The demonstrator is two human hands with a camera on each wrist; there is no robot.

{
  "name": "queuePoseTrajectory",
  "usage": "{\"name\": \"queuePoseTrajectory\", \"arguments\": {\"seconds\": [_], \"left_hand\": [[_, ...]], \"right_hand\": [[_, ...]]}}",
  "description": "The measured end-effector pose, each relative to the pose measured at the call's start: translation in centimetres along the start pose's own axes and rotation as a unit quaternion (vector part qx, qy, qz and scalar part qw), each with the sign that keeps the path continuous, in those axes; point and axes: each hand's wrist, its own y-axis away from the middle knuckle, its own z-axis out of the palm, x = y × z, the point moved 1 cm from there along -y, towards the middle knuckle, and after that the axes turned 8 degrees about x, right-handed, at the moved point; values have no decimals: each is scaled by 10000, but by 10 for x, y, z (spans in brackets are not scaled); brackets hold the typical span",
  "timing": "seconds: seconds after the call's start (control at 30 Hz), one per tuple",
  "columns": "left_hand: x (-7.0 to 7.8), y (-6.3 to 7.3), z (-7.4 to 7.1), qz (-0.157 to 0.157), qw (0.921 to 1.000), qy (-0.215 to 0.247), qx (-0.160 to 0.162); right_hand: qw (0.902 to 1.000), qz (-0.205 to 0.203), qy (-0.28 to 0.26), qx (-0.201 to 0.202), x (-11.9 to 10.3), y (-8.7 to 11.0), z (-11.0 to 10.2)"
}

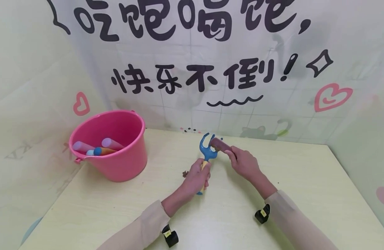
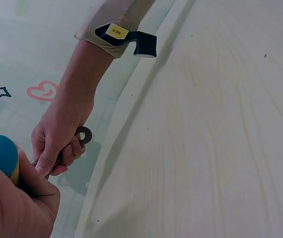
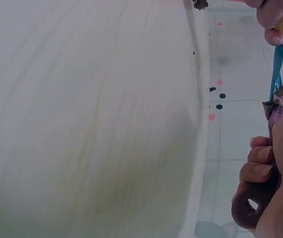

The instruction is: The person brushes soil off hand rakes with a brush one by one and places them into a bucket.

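Note:
My left hand grips the yellow handle of a small garden fork with blue tines, which point away from me. The blue end of that handle shows close up in the left wrist view. In my right hand is a dull purple brush, its head against the fork's tines. The right wrist view shows brown dirt where brush and tines meet, and my right fingers curled round the brush handle, which has a hole in its end. The brush's working face is mostly hidden.
On the left of the table stands a pink bucket with several handles in it, lilac, light blue and orange with a blue end. A brown clump lies beside my left hand. A printed sheet hangs behind the table.

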Motion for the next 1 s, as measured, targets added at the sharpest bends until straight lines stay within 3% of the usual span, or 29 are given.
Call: {"name": "queuePoseTrajectory", "arguments": {"seconds": [0.27,0.5,0.8,1.0], "left_hand": [[4,0,2,-320,9992,249,-10],[7,0,2,-451,9984,320,-126],[4,-1,3,-594,9978,302,-35],[1,-3,2,-635,9974,334,-11]], "right_hand": [[9984,-219,190,475,0,2,-1],[9961,-297,-380,741,4,5,-3],[9863,-175,-1553,532,8,5,-5],[9797,-105,-1977,322,8,3,-8]]}}
